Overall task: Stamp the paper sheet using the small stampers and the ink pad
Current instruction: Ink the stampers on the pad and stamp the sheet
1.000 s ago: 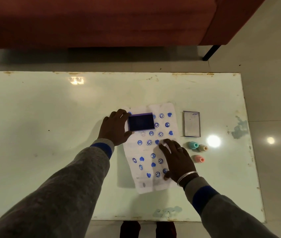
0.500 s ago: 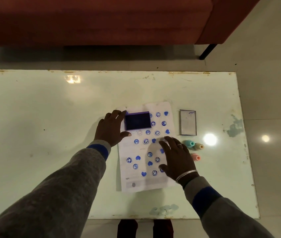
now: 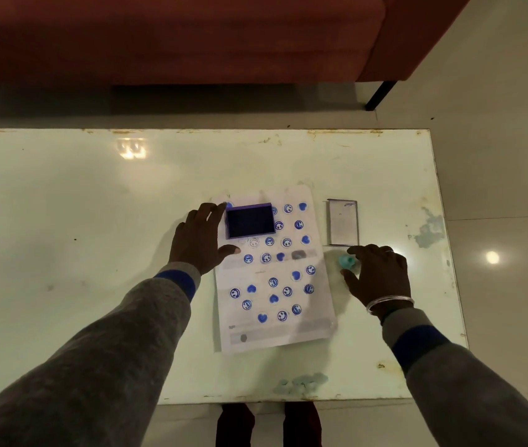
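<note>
The white paper sheet (image 3: pixel 275 330) lies mid-table, covered with several blue stamp marks. An open purple ink pad (image 3: pixel 249 221) sits on the sheet's top left corner. My left hand (image 3: pixel 198 243) lies flat on the sheet's left edge, fingers apart, fingertips at the pad's left side. My right hand (image 3: pixel 378 275) is on the table just right of the sheet. A teal stamper (image 3: pixel 347 262) sits between its index finger and thumb; whether they press on it is unclear. The other stampers are hidden under that hand.
The ink pad's lid (image 3: pixel 342 222) lies right of the sheet, just beyond my right hand. The pale table (image 3: pixel 78 221) has chipped edges and stains. A red sofa (image 3: pixel 191 37) stands behind the table's far edge.
My right hand has left the sheet and moved right onto the stampers, covering the orange and pink ones. My left hand and the ink pad have stayed put.
</note>
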